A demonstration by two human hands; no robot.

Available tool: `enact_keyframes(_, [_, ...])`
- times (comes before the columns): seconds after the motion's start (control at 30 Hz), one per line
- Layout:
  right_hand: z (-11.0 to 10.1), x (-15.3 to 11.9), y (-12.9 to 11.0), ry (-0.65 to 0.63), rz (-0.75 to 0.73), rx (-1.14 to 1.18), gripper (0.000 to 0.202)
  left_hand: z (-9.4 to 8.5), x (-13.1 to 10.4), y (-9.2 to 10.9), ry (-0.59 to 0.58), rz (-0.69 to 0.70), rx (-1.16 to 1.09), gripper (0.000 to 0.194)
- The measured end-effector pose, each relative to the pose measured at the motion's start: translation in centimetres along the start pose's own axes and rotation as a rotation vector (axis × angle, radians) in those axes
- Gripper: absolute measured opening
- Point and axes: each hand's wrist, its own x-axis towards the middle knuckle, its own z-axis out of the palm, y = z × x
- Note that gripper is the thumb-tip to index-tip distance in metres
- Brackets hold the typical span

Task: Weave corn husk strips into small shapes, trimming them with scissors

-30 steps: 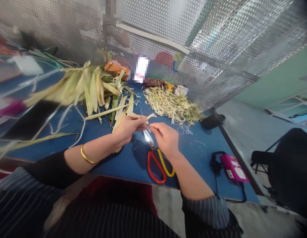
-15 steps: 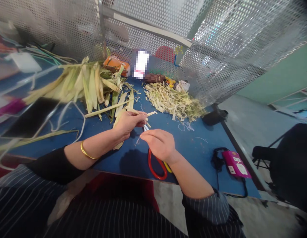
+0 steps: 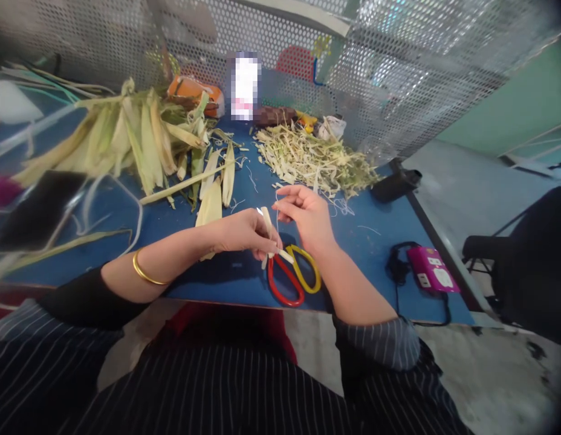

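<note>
My left hand (image 3: 246,232) is closed around narrow strips of pale corn husk (image 3: 286,257), whose ends stick out above and below the fingers. A thin white thread (image 3: 277,214) runs between this bundle and my right hand (image 3: 308,217), which pinches the thread between thumb and fingertips, up and to the right of the left hand. Scissors with one red and one yellow handle (image 3: 314,269) lie on the blue table below both hands; their blades are mostly hidden. A wide husk piece (image 3: 210,208) rests beside my left wrist.
A large pile of husks (image 3: 135,139) spreads at the left, with shredded husk (image 3: 308,154) at the back. A black cylinder (image 3: 396,186) and a magenta power strip (image 3: 432,269) stand to the right. A dark flat device (image 3: 38,208) and cables lie left. Perforated metal panels border the back.
My left hand has turned and come lower and nearer with the husk strips. My right hand has risen away from them, fingers upward. More of the scissors' yellow handle shows.
</note>
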Motion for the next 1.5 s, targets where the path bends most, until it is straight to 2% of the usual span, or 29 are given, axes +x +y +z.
enact_keyframes(0.1, [-0.6,0.7,1.2,0.050,0.012,-0.148,0.019,-0.2,-0.1,0.5,0.066,-0.017,-0.059,0.015])
enact_keyframes(0.17, [-1.0,1.0,1.6,0.031,-0.004,-0.264,0.020,-0.3,-0.2,0.8,0.132,-0.021,-0.124,0.016])
enact_keyframes(0.37, [-1.4,0.8,1.3,-0.229,0.069,-0.320,0.012,-0.5,0.2,0.6,0.302,0.121,-0.290,0.014])
enact_keyframes(0.47, [-1.6,0.6,0.7,-0.374,0.055,-0.401,0.015,-0.8,0.3,0.3,0.405,0.176,-0.365,0.011])
enact_keyframes(0.53, [-1.8,0.5,0.2,-0.428,0.019,-0.465,0.017,-0.9,0.3,0.3,0.475,0.183,-0.414,0.011])
enact_keyframes(0.67, [-1.8,0.3,-0.3,-0.390,-0.164,-0.596,0.019,-1.1,0.2,0.5,0.508,0.146,-0.482,0.023])
enact_keyframes(0.73, [-1.7,0.3,-0.3,-0.373,-0.209,-0.641,0.021,-1.0,0.2,0.6,0.503,0.127,-0.494,0.019])
enact_keyframes(0.87, [-1.9,0.5,-0.1,-0.369,-0.156,-0.643,0.027,-1.0,0.3,0.7,0.531,0.127,-0.517,0.008])
enact_keyframes(0.97, [-2.5,0.5,-0.6,-0.428,-0.134,-0.659,0.029,-1.2,0.4,0.8,0.584,0.130,-0.553,0.006])
enact_keyframes(1.07, [-3.1,0.4,-1.5,-0.448,-0.132,-0.624,0.029,-1.3,0.5,0.9,0.626,0.128,-0.571,0.006])
enact_keyframes(1.17, [-3.0,0.3,-2.1,-0.303,-0.228,-0.524,0.026,-1.4,0.6,0.8,0.662,0.094,-0.551,0.010])
enact_keyframes(1.27, [-2.0,-0.2,-2.0,-0.187,-0.279,-0.232,0.022,-1.3,0.6,0.6,0.671,0.051,-0.513,0.014])
enact_keyframes(1.4, [-0.6,-0.7,-1.3,-0.255,-0.190,0.168,0.018,-1.1,0.8,0.2,0.620,0.028,-0.488,0.014])
enact_keyframes(1.5, [-0.2,-0.8,-0.8,-0.246,-0.170,0.192,0.017,-1.1,0.9,0.1,0.604,0.021,-0.490,0.015])
